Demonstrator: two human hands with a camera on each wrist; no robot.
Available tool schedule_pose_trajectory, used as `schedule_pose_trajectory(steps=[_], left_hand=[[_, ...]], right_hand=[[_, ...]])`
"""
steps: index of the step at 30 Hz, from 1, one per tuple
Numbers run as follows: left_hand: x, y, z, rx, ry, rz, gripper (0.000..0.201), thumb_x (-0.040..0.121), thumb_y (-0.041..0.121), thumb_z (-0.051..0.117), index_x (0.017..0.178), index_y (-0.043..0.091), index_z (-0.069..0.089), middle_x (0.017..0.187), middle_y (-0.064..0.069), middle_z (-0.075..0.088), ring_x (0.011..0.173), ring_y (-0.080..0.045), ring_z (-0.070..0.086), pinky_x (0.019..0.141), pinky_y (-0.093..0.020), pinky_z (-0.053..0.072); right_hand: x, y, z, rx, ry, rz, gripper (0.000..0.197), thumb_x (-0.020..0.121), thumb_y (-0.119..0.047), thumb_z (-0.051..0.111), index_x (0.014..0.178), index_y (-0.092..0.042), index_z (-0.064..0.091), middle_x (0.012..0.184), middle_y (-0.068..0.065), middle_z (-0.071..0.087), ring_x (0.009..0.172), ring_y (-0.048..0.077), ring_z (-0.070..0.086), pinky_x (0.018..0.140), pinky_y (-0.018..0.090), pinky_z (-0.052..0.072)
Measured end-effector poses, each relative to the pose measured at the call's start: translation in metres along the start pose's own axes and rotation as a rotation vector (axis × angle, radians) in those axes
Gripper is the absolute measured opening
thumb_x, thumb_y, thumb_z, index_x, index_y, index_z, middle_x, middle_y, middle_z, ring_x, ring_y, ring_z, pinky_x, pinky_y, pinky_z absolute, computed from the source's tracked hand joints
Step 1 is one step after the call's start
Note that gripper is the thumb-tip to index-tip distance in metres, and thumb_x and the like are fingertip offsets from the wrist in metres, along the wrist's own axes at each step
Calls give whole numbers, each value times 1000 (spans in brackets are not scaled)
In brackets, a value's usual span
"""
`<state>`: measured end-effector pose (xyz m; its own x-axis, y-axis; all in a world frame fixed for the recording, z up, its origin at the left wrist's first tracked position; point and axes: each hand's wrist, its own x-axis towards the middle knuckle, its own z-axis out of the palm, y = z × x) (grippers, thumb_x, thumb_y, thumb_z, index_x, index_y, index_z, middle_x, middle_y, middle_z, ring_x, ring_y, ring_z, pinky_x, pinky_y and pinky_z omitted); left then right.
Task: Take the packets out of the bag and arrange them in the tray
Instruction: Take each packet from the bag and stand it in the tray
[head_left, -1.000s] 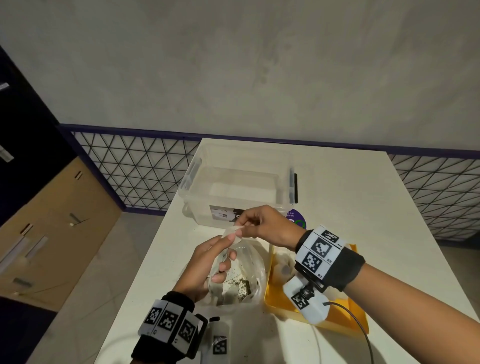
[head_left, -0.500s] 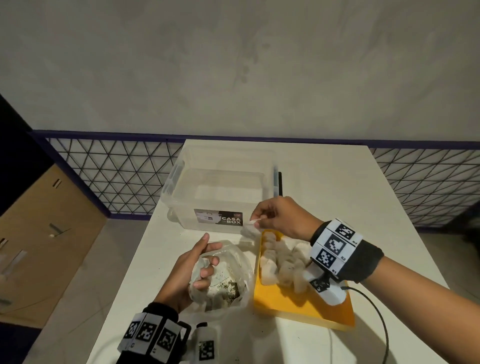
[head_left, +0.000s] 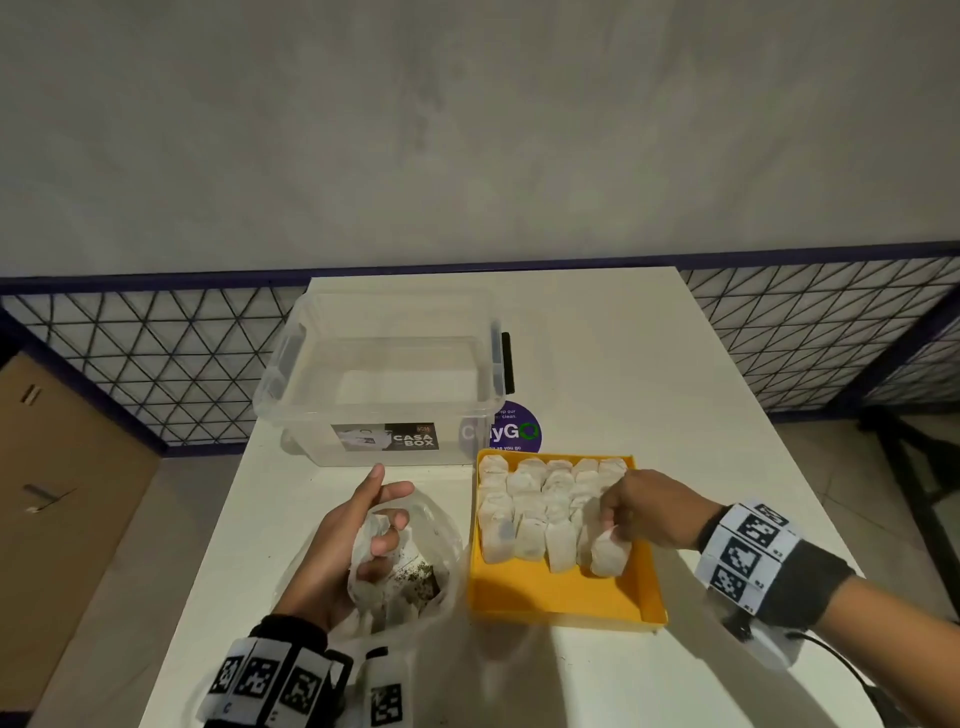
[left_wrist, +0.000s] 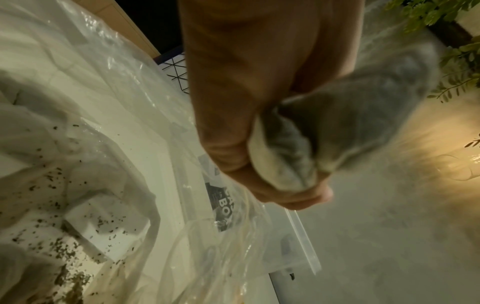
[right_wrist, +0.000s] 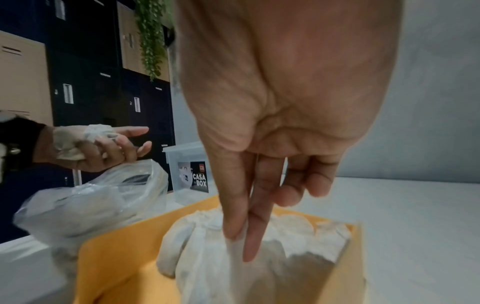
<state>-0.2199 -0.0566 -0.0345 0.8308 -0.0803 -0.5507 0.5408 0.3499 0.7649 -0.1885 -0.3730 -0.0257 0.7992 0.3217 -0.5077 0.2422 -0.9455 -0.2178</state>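
Observation:
A clear plastic bag (head_left: 441, 566) with white packets and loose dark crumbs lies left of the yellow tray (head_left: 561, 597). My left hand (head_left: 387, 540) hovers over the bag's mouth, its lower fingers curled round a bunch of packets (right_wrist: 68, 144), index finger and thumb extended. Several packets (head_left: 540, 499) stand in rows in the tray's far half. My right hand (head_left: 613, 525) is over the tray's right side and pinches the top of one packet (head_left: 608, 558) at the right end of the front row. In the right wrist view, thumb and index finger squeeze that packet (right_wrist: 207, 257).
A clear lidless storage box (head_left: 384, 384) labelled CASA BOX stands behind the bag. A purple round sticker (head_left: 519, 431) lies between box and tray. The white table (head_left: 649, 364) ends at a wire-mesh railing (head_left: 145, 364) at the back and drops off on both sides.
My right hand carried a packet from beside the left hand over to the tray and lowered it at the front row's right end. The left hand sank back over the bag.

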Motion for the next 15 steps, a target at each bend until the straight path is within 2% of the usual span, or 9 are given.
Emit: schedule_pose_trajectory(steps=[2, 4, 7, 9, 10, 11, 12, 13, 15], left_hand=[[0, -1, 2, 12, 7, -2, 53, 87, 51, 49, 114, 6, 58, 64, -2, 50, 35, -5, 33, 31, -12, 22], [1, 0, 3, 22, 9, 1, 53, 88, 50, 49, 114, 6, 58, 63, -2, 50, 35, -5, 33, 31, -12, 21], [1, 1, 5, 47, 16, 3, 53, 87, 51, 49, 114, 6, 58, 63, -2, 50, 34, -5, 32, 30, -13, 21], [1, 1, 4, 57, 21, 2, 55, 86, 52, 49, 114, 6, 58, 62, -2, 50, 33, -5, 32, 30, -13, 21], [1, 1, 4, 56, 21, 2, 56, 83, 53, 50, 114, 6, 58, 63, -2, 50, 33, -5, 32, 30, -13, 21], [1, 1, 3, 54, 23, 2, 58, 81, 54, 51, 114, 6, 59, 63, -3, 50, 34, -5, 32, 30, -14, 21], [0, 1, 3, 53, 25, 2, 58, 81, 54, 51, 113, 7, 59, 63, -3, 50, 34, -5, 32, 30, -14, 21], [0, 0, 3, 50, 27, 2, 57, 82, 54, 50, 113, 7, 59, 63, -3, 50, 34, -5, 33, 30, -13, 21], [0, 0, 4, 43, 35, 3, 53, 89, 52, 47, 113, 7, 59, 62, -2, 51, 34, -5, 33, 32, -12, 21]], right_hand=[[2, 4, 11, -116, 24, 27, 22, 83, -19, 58, 102, -21, 68, 104, 3, 67, 101, 21, 53, 82, 28, 37], [4, 6, 21, -255, 71, 51, 22, 85, -23, 52, 100, -21, 68, 107, 3, 64, 108, 23, 47, 84, 30, 33], [8, 7, 29, -341, 102, 82, 25, 87, -28, 46, 101, -19, 64, 112, 1, 59, 112, 22, 42, 88, 31, 33], [7, 5, 29, -399, 153, 87, 21, 84, -31, 54, 95, -19, 65, 104, 3, 61, 107, 23, 47, 84, 33, 37], [7, 4, 28, -442, 167, 86, 17, 74, -34, 66, 82, -20, 68, 90, 2, 64, 94, 23, 53, 75, 32, 42], [7, 5, 29, -469, 176, 82, 20, 56, -36, 79, 65, -22, 67, 72, 0, 63, 78, 21, 57, 61, 31, 45], [10, 9, 34, -458, 171, 78, 27, 39, -35, 85, 51, -23, 64, 59, -2, 58, 64, 19, 57, 50, 29, 43], [14, 14, 39, -454, 190, 71, 31, 30, -33, 86, 43, -24, 60, 52, -3, 55, 58, 18, 56, 45, 27, 42], [16, 16, 41, -486, 226, 60, 32, 25, -30, 86, 40, -25, 57, 50, -3, 53, 55, 18, 55, 43, 27, 41]])
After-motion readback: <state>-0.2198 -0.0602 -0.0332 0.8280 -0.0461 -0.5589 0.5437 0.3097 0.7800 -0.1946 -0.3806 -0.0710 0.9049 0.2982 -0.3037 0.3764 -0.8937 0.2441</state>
